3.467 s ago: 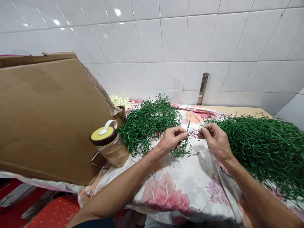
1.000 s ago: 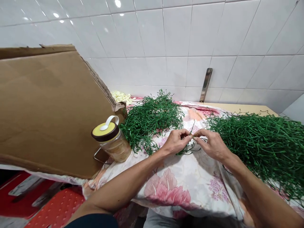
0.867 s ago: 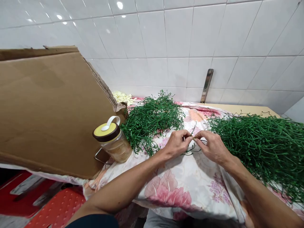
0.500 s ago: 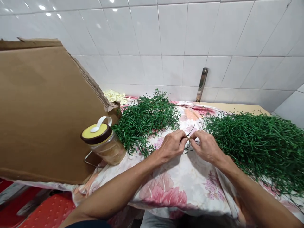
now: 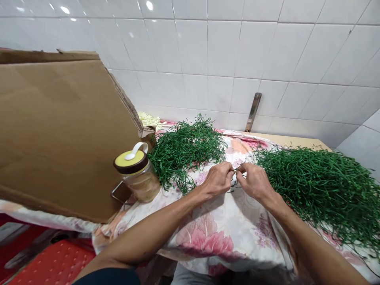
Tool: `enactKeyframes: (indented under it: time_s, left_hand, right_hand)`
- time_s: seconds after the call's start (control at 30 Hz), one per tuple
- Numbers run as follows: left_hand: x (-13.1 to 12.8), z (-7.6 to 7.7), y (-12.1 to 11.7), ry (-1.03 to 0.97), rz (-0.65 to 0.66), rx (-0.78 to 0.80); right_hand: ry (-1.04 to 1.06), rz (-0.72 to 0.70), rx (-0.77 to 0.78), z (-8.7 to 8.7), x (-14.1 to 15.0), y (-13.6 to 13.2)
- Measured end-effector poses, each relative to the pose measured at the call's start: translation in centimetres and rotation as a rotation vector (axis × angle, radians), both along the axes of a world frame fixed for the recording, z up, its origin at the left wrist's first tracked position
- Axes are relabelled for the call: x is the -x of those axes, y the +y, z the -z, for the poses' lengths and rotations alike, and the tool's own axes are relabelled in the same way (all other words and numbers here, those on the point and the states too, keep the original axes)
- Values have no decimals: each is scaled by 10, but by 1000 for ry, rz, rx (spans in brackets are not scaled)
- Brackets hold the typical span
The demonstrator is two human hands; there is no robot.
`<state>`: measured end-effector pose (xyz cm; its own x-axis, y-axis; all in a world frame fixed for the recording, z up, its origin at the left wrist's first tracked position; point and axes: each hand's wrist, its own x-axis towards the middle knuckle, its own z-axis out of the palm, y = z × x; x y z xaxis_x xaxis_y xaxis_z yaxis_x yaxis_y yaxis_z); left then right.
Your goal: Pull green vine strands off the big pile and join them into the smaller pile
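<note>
My left hand (image 5: 219, 179) and my right hand (image 5: 253, 181) meet fingertip to fingertip over a flowered cloth (image 5: 225, 233). Both pinch a thin green wire stem (image 5: 238, 169) between thumb and fingers; its ends poke out above and below the fingers. A smaller heap of green stems (image 5: 185, 148) lies just left of my hands. A larger heap of green stems (image 5: 320, 186) spreads out to the right, close to my right wrist.
A jar with a yellow lid and white handle (image 5: 136, 174) stands at the left of the cloth. A big cardboard sheet (image 5: 62, 130) leans behind it. Pale yellow bits (image 5: 148, 118) lie by the tiled wall. A red plastic stool (image 5: 56, 265) is below left.
My hands have drawn closer together on the stem, from a small gap to fingertips touching. The stem sticks out less. The camera has shifted slightly.
</note>
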<state>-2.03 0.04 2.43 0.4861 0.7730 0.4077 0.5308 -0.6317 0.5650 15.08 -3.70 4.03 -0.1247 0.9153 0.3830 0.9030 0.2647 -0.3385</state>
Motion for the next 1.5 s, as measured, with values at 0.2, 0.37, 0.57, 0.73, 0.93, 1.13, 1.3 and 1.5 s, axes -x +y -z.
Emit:
enactKeyframes:
  time_s: [0.2,0.37,0.57,0.73,0.93,1.13,1.3,1.5]
  left_hand:
    - [1,-3,1,-14,-7,95]
    - [3,-6,-2,162,-17,-42]
    - [3,-8,-1,135,15,5]
    - [2,-14,-5,-34,73,184]
    - [2,-19,0,-306,40,368]
    - [5,-15,11,-479,90,589]
    - [5,-18,9,-561,107,695]
    - [4,-17,7,-548,180,720]
  right_hand:
    - [24,-45,7,3,-2,4]
    - [-168,15,-71,5,6,4]
    - [-72,-25,107,6,3,6]
    - [-177,72,-76,9,-16,14]
    - [181,107,-246,-17,-44,7]
    - [421,94,-332,-45,-43,-16]
    - [130,112,-488,-51,-65,1]
    - [-99,227,-538,-49,-85,12]
